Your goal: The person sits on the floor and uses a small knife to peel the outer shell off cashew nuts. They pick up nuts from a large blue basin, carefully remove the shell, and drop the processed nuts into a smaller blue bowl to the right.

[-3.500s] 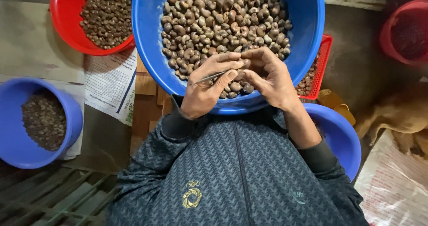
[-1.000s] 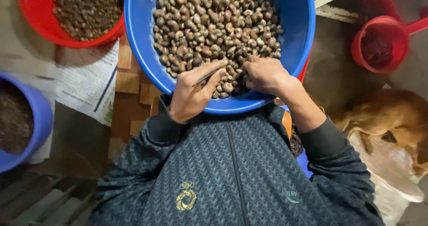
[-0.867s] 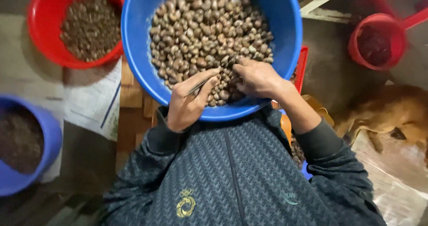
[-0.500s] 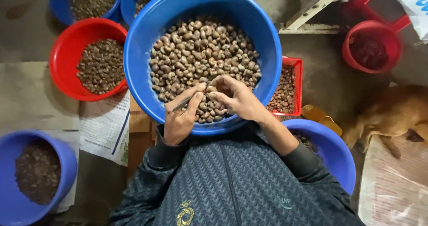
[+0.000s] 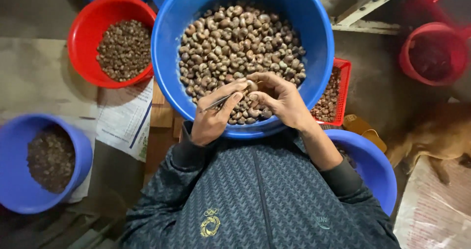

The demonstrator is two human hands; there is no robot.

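Purple tub [image 5: 29, 180] far left, red bowl [image 5: 88, 42] of kernels beside. Left hand [image 5: 211, 116]: grip closed on thin pick [image 5: 218, 101], tip at nut [image 5: 252, 86]. Right hand [image 5: 282, 101]: grip pinching nut over blue basin [image 5: 319, 42]. Best keep nut steady, pick shallow, away from fingertips.

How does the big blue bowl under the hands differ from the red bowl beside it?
The big blue bowl is wider and sits right in front of the person, while the red bowl is smaller and stands off to one side. The blue bowl holds larger, curved, mixed brown and pale nuts; the red bowl holds smaller, darker, more even pieces. Both hands work over the blue bowl; none is near the red one. Both bowls are round, plastic and partly filled.
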